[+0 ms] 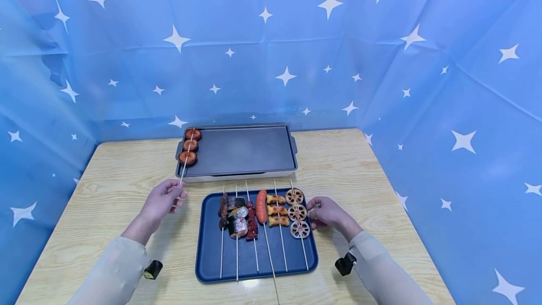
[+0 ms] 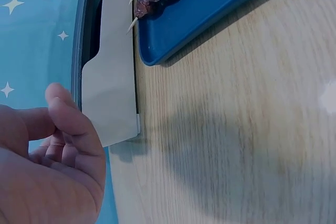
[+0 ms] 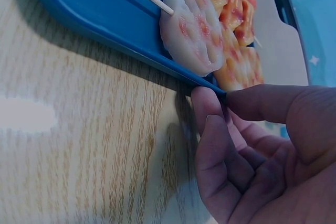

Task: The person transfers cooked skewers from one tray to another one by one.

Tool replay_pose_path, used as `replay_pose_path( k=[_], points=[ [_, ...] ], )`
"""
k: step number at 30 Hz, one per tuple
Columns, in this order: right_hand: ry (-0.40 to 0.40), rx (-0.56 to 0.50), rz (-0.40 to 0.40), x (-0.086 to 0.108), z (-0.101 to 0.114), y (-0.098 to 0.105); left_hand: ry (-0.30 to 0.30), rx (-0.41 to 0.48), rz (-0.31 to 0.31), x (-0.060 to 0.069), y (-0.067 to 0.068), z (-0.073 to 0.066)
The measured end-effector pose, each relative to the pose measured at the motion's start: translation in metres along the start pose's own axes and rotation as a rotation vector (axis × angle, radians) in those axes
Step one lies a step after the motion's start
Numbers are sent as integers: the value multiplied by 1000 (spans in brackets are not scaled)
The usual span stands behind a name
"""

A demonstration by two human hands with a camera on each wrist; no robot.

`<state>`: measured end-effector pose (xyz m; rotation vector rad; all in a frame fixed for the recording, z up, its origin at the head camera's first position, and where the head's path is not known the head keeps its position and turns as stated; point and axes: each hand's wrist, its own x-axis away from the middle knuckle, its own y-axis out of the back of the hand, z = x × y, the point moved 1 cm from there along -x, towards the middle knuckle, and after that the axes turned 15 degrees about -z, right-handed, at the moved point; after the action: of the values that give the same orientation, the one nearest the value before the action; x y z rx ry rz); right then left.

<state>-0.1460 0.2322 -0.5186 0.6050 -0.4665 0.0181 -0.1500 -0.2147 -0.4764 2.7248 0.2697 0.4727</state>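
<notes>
My left hand [image 1: 163,201] pinches the lower end of a skewer's stick. That skewer of three round brown slices [image 1: 187,157] lies along the left side of the dark griddle pan [image 1: 245,149]. In the left wrist view, thumb and fingertips come together beside the pan's pale side, and the stick cannot be made out. My right hand [image 1: 328,213] grips the right rim of the blue tray [image 1: 211,262], thumb on the rim and fingers curled beneath. Closest to it on the tray is a lotus root skewer [image 1: 298,212].
Also on the tray are a sausage skewer [image 1: 261,206], a yellow-brown chunk skewer [image 1: 277,211], a dark red skewer [image 1: 251,220], a silvery-skinned skewer [image 1: 238,218] and a brown skewer [image 1: 223,211]. The sausage stick passes over the tray's front edge. A starry blue curtain [image 1: 237,60] stands behind the wooden table [image 1: 338,164].
</notes>
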Motion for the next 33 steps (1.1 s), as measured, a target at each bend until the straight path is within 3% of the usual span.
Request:
replay_pose_path(
  k=[11,24,33],
  points=[
    [-7,-6,0,0,-1,0,15,49,14,6,-3,1],
    [3,-6,11,2,1,1,-9,90,24,11,-7,-2],
    [10,-15,27,2,1,1,-10,132,58,25,-10,-7]
  ],
)
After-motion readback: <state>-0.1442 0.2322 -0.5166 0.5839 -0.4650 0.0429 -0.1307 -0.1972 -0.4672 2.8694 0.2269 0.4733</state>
